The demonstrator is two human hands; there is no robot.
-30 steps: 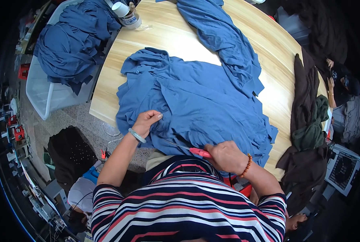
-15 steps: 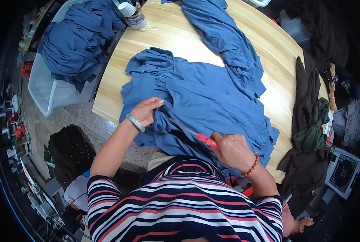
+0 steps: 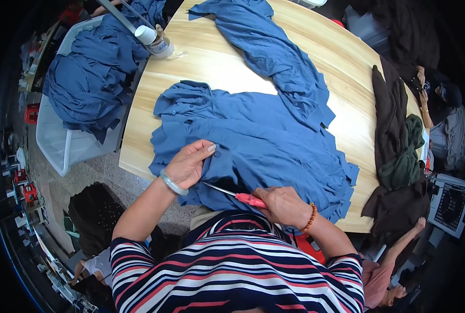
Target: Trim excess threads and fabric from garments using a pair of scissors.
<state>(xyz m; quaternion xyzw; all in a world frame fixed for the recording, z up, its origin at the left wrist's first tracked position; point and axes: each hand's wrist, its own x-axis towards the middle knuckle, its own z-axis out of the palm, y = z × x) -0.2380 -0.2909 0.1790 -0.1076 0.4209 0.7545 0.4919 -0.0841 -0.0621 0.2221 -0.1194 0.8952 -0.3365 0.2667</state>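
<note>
A blue buttoned shirt [image 3: 274, 151] lies spread on the table in front of me. My left hand [image 3: 188, 163], with a pale bangle at the wrist, pinches the cloth edge between thumb and fingers just left of a button [image 3: 217, 154]. In my right hand [image 3: 287, 206] is a red-handled tool [image 3: 249, 200] with a thin pointed metal shaft. Its tip reaches left, close to the cloth below my left hand; whether they touch I cannot tell. The fingertips round the handle are partly hidden.
Another blue garment [image 3: 279, 57] stretches over the pale wooden table [image 3: 347, 94]. Left of it, a translucent bin [image 3: 55, 141] holds piled blue clothes. A white-capped jar [image 3: 157, 44] stands at the table's far left edge. Dark garments [image 3: 391, 125] lie along the right, where other people work.
My right hand has moved left and slightly down, bringing the tool's tip toward my left hand. The left hand keeps its pinch on the shirt. The view has shifted a little.
</note>
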